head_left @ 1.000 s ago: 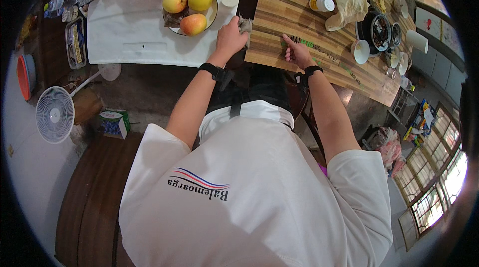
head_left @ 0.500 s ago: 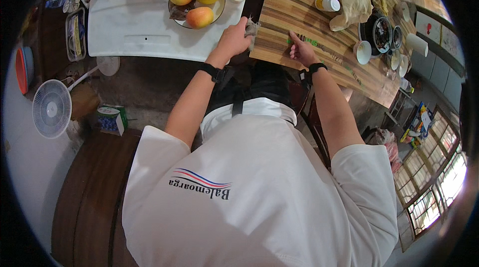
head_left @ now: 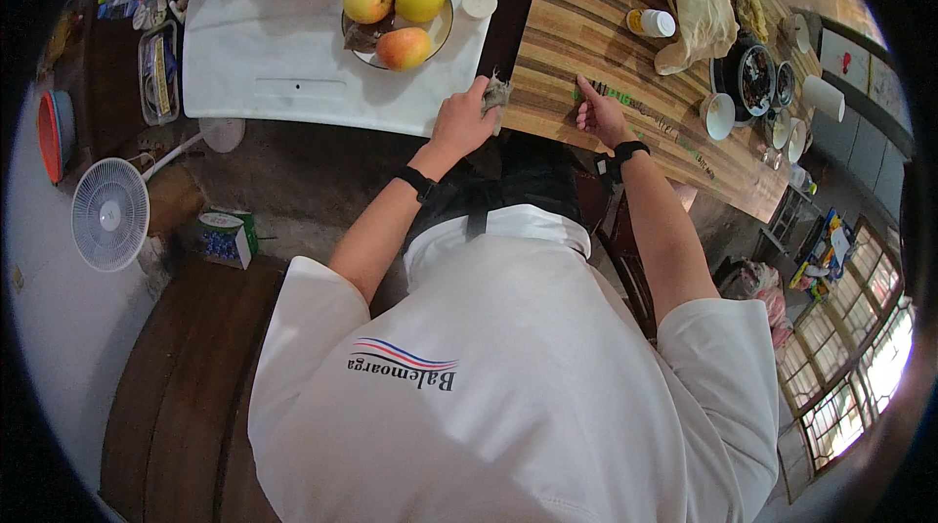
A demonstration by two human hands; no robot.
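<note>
While clutching a rag [head_left: 497,93], left hand [head_left: 463,120].

Your two arms, seen from above, both reaching toward 12 o'clock.

Your left hand [head_left: 461,120] lies at about 11 o'clock from your chest, fingers curled closed around a small grey wad, a dark band on the wrist and the forearm bare. Your right hand [head_left: 602,115] lies at about 1 o'clock, fingers bent, fingertips pressed down; its wrist also wears a dark band, elbow bent outward.
</note>
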